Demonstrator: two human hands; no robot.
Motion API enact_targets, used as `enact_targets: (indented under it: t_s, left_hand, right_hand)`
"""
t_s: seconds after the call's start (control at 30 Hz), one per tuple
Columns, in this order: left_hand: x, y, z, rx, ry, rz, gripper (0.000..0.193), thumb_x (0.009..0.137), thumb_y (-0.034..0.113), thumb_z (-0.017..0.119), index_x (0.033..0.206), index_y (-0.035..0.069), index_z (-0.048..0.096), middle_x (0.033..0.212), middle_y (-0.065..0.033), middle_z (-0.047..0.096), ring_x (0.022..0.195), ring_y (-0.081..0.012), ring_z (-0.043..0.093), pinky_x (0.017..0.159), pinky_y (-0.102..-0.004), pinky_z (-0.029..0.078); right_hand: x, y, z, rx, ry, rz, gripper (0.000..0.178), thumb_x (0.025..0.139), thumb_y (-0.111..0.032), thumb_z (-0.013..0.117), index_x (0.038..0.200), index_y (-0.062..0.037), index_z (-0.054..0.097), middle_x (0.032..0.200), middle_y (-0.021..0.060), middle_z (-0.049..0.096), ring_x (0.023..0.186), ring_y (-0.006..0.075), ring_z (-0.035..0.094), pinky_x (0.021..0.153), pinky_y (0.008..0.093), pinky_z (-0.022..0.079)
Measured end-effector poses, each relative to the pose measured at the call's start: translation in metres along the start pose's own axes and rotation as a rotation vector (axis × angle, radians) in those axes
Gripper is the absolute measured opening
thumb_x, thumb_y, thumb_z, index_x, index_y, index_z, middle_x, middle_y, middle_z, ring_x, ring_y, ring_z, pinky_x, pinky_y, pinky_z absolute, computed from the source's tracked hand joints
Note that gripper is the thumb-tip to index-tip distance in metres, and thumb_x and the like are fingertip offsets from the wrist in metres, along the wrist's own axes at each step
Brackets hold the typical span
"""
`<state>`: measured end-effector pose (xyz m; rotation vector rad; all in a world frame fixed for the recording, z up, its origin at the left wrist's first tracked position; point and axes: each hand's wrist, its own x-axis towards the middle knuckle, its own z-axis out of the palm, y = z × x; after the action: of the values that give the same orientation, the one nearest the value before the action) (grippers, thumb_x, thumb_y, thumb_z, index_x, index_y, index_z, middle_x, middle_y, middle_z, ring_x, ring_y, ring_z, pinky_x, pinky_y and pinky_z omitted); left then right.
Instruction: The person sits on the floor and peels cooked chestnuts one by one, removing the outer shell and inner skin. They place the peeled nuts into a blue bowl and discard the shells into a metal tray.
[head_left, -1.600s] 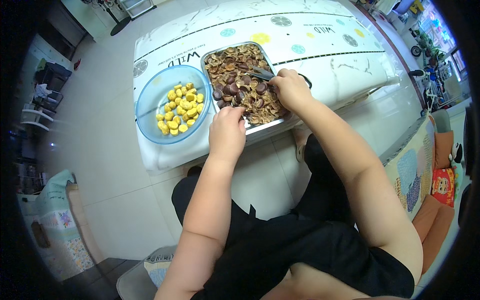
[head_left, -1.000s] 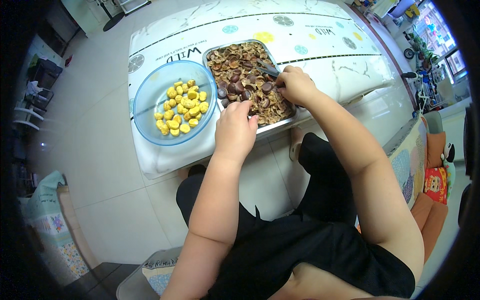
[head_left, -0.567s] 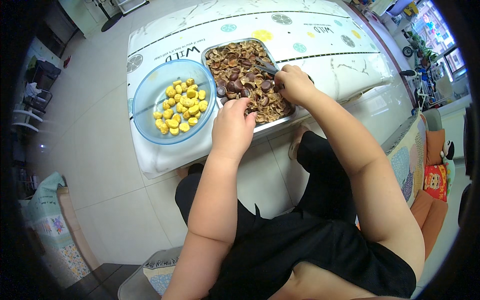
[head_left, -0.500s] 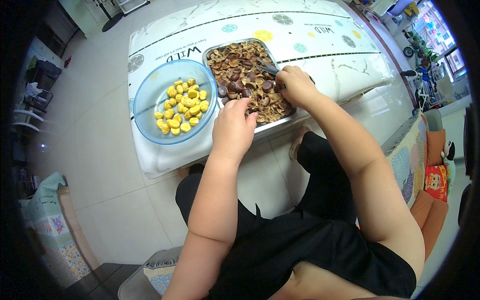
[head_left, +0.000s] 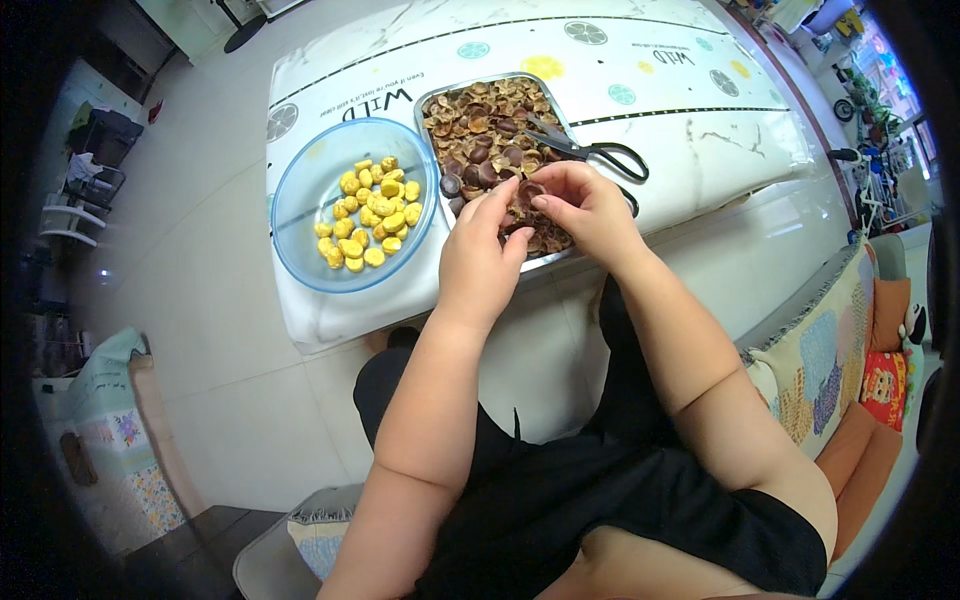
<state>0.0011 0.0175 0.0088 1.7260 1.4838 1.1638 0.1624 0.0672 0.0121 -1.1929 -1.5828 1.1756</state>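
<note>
Printed lettering was seen on the white table cover (head_left: pixel 690 120), in dark type near the blue bowl and again toward the far right edge, among round fruit-slice motifs in teal, yellow and grey. No screen or sign was made out. A red printed cushion or package (head_left: pixel 880 385), hard to tell which, lay at right.

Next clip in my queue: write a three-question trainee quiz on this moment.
1. True or false: the scissors are in the right hand.
2. Which container holds the yellow peeled pieces? A) metal tray B) blue bowl C) basket
3. Fill in: both hands pinch a brown ____ over the metal tray.

Key:
1. False; they lie across the tray's rim.
2. B, the blue bowl.
3. Chestnut, between the fingers of the left hand and the right hand.
</note>
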Motion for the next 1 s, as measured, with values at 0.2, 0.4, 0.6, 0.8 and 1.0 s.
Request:
enact_targets:
  t_s: [0.2,0.4,0.6,0.8,1.0]
  left_hand:
    - [0.008,-0.007,0.004,-0.09,0.113,0.003,0.046,0.077,0.005,0.068,0.122,0.005,0.058,0.109,-0.0138,0.061,0.09,-0.0242,0.062,0.08,-0.033,0.051]
    - [0.014,-0.004,0.011,-0.06,0.121,0.029,0.043,0.076,0.007,0.07,0.117,0.001,0.059,0.108,-0.015,0.061,0.095,-0.0274,0.061,0.084,-0.0335,0.05]
    - [0.014,-0.008,0.017,-0.027,0.13,0.07,0.04,0.075,0.009,0.071,0.113,0.001,0.06,0.104,-0.0161,0.062,0.097,-0.0305,0.06,0.084,-0.0357,0.048]
    - [0.012,-0.002,0.018,-0.036,0.145,0.096,0.036,0.076,0.009,0.071,0.109,0.001,0.061,0.098,-0.0154,0.062,0.089,-0.031,0.06,0.079,-0.036,0.048]
    - [0.01,-0.001,0.015,-0.017,0.168,0.134,0.035,0.075,0.007,0.072,0.107,0.001,0.061,0.089,-0.0123,0.061,0.077,-0.0253,0.06,0.069,-0.0323,0.049]
  right_hand:
    - [0.012,0.003,0.009,0.316,-0.153,0.074,0.016,0.086,-0.005,0.065,0.101,0.0006,0.062,0.085,0.0017,0.064,0.075,0.0065,0.058,0.069,0.0222,0.05]
    - [0.015,-0.001,-0.004,0.378,-0.194,0.156,0.012,0.09,-0.005,0.061,0.099,0.0013,0.062,0.085,0.0029,0.064,0.073,0.0074,0.06,0.067,0.0225,0.05]
    - [0.011,0.003,-0.003,0.397,-0.179,0.159,0.011,0.09,-0.006,0.06,0.099,0.0015,0.063,0.084,0.0038,0.065,0.073,0.0075,0.06,0.067,0.0225,0.05]
    - [0.008,0.001,-0.006,0.379,-0.207,0.2,0.012,0.091,-0.006,0.06,0.099,0.0015,0.063,0.085,0.0037,0.065,0.074,0.0078,0.061,0.068,0.0226,0.051]
    - [0.007,0.003,-0.008,0.383,-0.278,0.189,0.015,0.091,-0.004,0.058,0.104,0.0014,0.062,0.093,0.0044,0.065,0.08,0.0084,0.062,0.072,0.0226,0.051]
